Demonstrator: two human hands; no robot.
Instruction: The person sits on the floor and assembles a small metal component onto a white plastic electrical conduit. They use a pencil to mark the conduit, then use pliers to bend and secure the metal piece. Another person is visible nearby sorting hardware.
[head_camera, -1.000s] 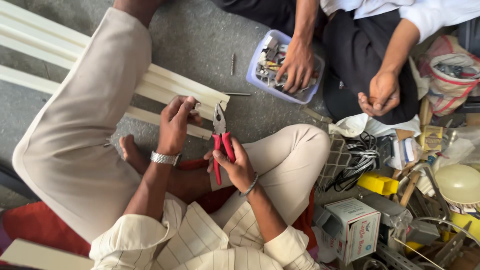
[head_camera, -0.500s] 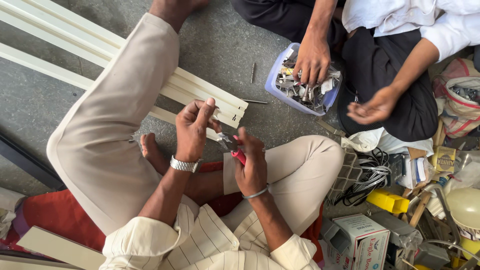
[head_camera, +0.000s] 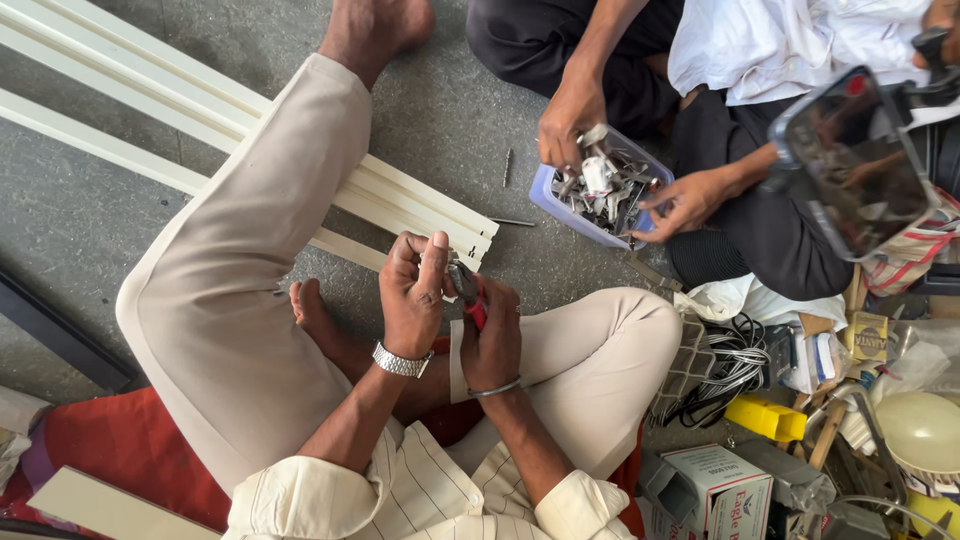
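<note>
Red-handled pliers (head_camera: 472, 295) are gripped by the right hand (head_camera: 492, 335), its fingers closed round the handles. Something small, too hidden to tell, is pinched at the pliers' tip by the left hand (head_camera: 415, 292). The work appears unfinished; white channel strips (head_camera: 420, 205) lie just beyond the fingers.

Red-handled pliers (head_camera: 472, 300), beige trousers (head_camera: 240, 300), white striped shirt (head_camera: 420, 495), blue tray (head_camera: 560, 205).

Red-handled pliers (head_camera: 470, 296) sit between the two hands above the lap, mostly hidden. Their dark metal head tilts up toward the end of the white channel strips (head_camera: 420, 205) lying on the floor.
</note>
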